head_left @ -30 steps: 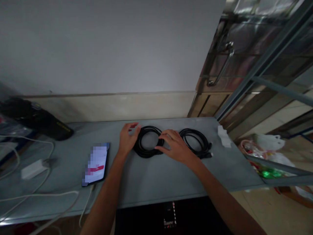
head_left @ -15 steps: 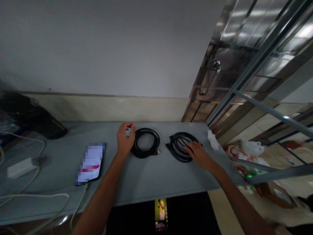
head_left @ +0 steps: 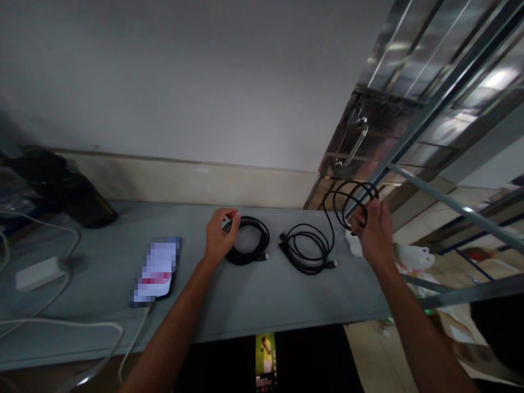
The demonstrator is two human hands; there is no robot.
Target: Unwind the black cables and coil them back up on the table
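Note:
Two black coiled cables lie on a grey tabletop (head_left: 254, 295). My left hand (head_left: 219, 236) rests curled on the left edge of the left coil (head_left: 248, 246), fingers pinched at its rim. My right hand (head_left: 373, 226) is raised above the table's right end, closed on a few loops of the right cable (head_left: 307, 251). Those loops hang in the air near my fingers, and the remainder of that cable still lies in a loose coil on the table.
A phone (head_left: 156, 271) lies left of my left arm. White cords and a white adapter (head_left: 33, 273) sit at the far left, with a black bag (head_left: 61, 188) behind. A metal door with a handle (head_left: 352, 144) stands at the right; white paper (head_left: 352, 243) lies by the table's end.
My right hand left the left coil, went to the right coil, gripped it and lifted several loops up and to the right. My left hand stayed on the left coil.

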